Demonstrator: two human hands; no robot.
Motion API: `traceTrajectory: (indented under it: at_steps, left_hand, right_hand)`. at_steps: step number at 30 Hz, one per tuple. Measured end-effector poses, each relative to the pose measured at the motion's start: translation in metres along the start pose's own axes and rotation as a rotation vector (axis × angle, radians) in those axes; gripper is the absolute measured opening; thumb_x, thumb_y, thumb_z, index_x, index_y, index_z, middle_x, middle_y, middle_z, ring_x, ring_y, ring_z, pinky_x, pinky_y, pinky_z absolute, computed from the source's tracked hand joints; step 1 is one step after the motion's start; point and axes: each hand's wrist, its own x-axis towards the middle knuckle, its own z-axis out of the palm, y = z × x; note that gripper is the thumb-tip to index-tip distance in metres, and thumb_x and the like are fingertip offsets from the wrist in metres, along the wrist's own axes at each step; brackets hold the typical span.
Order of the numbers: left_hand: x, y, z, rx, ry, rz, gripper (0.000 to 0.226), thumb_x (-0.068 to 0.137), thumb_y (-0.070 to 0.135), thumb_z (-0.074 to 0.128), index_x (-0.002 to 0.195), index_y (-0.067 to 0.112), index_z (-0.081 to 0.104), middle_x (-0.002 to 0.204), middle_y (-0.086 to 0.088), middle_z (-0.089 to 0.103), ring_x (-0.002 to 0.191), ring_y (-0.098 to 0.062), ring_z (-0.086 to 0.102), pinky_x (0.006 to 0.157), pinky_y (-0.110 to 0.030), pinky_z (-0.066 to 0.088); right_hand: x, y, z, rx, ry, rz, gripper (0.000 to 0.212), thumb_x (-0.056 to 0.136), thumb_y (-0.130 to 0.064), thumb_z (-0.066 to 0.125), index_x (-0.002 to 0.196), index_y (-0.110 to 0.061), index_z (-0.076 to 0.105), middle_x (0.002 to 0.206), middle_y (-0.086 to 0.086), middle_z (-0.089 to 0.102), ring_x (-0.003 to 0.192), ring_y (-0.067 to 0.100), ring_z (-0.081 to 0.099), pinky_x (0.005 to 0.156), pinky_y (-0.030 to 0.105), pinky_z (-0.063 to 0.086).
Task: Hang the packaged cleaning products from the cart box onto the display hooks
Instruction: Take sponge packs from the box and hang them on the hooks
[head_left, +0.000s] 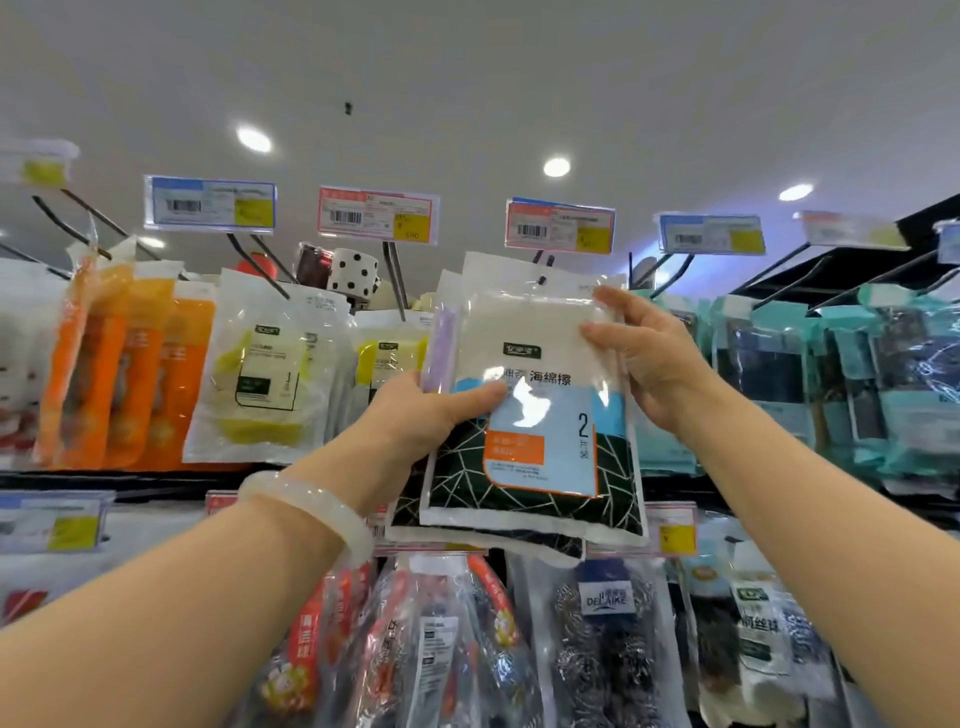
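Threading sponge pack (535, 395), gripped by left hand (426, 415) and right hand (649, 358), onto hook (543, 267) under price tag (560, 226); needs pushing back.

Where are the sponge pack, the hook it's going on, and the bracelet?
sponge pack (540, 395): head view, middle of the front label.
hook (543, 270): head view, dark prong at the pack's top hole.
bracelet (311, 506): head view, pale band on the left wrist.

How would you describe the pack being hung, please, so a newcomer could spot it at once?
Find the top row of hooks under the price tags; below the red-edged tag right of centre, both hands hold a clear sponge pack. It alone shows a white sponge above a black, white-lined one, with a pale blue label marked 2.
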Motion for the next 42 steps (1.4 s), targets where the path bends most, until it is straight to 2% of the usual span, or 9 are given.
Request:
traceTrajectory:
  at_steps: [3, 8, 15, 22, 28, 31, 34, 39, 42]
  left_hand:
    - [0.006, 0.004, 0.002, 0.002, 0.038, 0.019, 0.053, 0.065, 0.032, 0.081, 0.104, 0.009, 0.055, 0.098, -0.014, 0.072, 0.085, -0.027, 0.070, 0.070, -0.036, 0.056]
    - [0.014, 0.011, 0.006, 0.011, 0.065, 0.056, 0.035, 0.069, 0.031, 0.079, 0.088, 0.012, 0.056, 0.078, -0.005, 0.071, 0.053, -0.009, 0.069, 0.041, -0.018, 0.049]
    - [0.024, -0.003, -0.006, 0.113, 0.178, 0.021, 0.024, 0.093, 0.024, 0.053, 0.107, 0.005, 0.057, 0.089, -0.005, 0.063, 0.085, -0.018, 0.058, 0.081, -0.033, 0.047]
    - [0.019, -0.012, -0.036, -0.111, 0.522, 0.108, 0.014, 0.093, 0.014, 0.051, 0.105, 0.008, 0.053, 0.089, -0.008, 0.066, 0.075, -0.015, 0.059, 0.056, -0.023, 0.037]
    - [0.016, -0.011, -0.054, -0.066, 0.685, 0.276, 0.018, 0.089, 0.015, 0.054, 0.105, 0.016, 0.045, 0.083, 0.002, 0.059, 0.070, -0.011, 0.058, 0.051, -0.022, 0.041]
    - [0.013, -0.010, -0.059, -0.049, 0.724, 0.349, 0.029, 0.088, 0.016, 0.055, 0.112, 0.020, 0.041, 0.086, 0.003, 0.057, 0.077, -0.015, 0.062, 0.055, -0.026, 0.046]
    - [0.009, -0.010, -0.060, -0.069, 0.734, 0.375, 0.043, 0.087, 0.018, 0.056, 0.126, 0.022, 0.039, 0.088, 0.007, 0.059, 0.076, -0.012, 0.063, 0.055, -0.026, 0.048]
    - [0.003, -0.009, -0.068, -0.063, 0.759, 0.408, 0.029, 0.086, 0.017, 0.055, 0.108, 0.029, 0.040, 0.088, 0.007, 0.060, 0.083, -0.018, 0.066, 0.065, -0.034, 0.055]
    - [-0.004, -0.006, -0.072, -0.103, 0.736, 0.391, 0.029, 0.087, 0.017, 0.055, 0.112, 0.027, 0.044, 0.091, 0.005, 0.063, 0.078, -0.014, 0.066, 0.054, -0.027, 0.052]
  right_hand:
    - [0.010, -0.002, 0.002, 0.043, -0.007, -0.030, 0.051, 0.082, 0.004, 0.060, 0.129, -0.012, 0.048, 0.125, 0.009, 0.055, 0.077, 0.013, 0.071, 0.065, 0.020, 0.056]
    - [0.021, -0.004, 0.002, 0.090, -0.003, -0.057, 0.055, 0.083, 0.005, 0.058, 0.134, -0.009, 0.043, 0.121, 0.007, 0.055, 0.083, 0.016, 0.070, 0.067, 0.021, 0.057]
    - [0.031, 0.001, -0.005, 0.069, 0.040, -0.015, 0.057, 0.083, 0.004, 0.058, 0.136, -0.009, 0.043, 0.123, 0.006, 0.043, 0.087, 0.024, 0.063, 0.058, 0.028, 0.059]
    - [0.045, 0.012, -0.002, -0.145, 0.085, 0.040, 0.057, 0.085, -0.003, 0.058, 0.138, -0.011, 0.040, 0.132, 0.013, 0.047, 0.087, 0.022, 0.062, 0.053, 0.025, 0.057]
    - [0.056, 0.033, -0.005, -0.464, 0.026, 0.008, 0.049, 0.091, -0.011, 0.053, 0.138, -0.017, 0.041, 0.130, 0.015, 0.052, 0.095, 0.024, 0.063, 0.085, 0.036, 0.053]
    - [0.055, 0.037, 0.000, -0.597, 0.022, -0.019, 0.044, 0.095, -0.015, 0.048, 0.138, -0.015, 0.041, 0.136, 0.014, 0.049, 0.117, 0.030, 0.054, 0.101, 0.046, 0.045]
    - [0.054, 0.038, 0.005, -0.742, 0.065, -0.092, 0.042, 0.095, -0.015, 0.047, 0.137, -0.013, 0.043, 0.140, 0.010, 0.047, 0.127, 0.027, 0.046, 0.109, 0.044, 0.037]
    - [0.056, 0.033, 0.010, -0.980, 0.089, -0.088, 0.045, 0.096, -0.015, 0.045, 0.140, -0.013, 0.039, 0.142, 0.016, 0.040, 0.127, 0.033, 0.043, 0.110, 0.041, 0.033]
    - [0.053, 0.033, 0.013, -1.101, 0.057, -0.039, 0.052, 0.093, -0.008, 0.044, 0.144, -0.014, 0.032, 0.143, 0.017, 0.031, 0.125, 0.037, 0.042, 0.111, 0.042, 0.033]
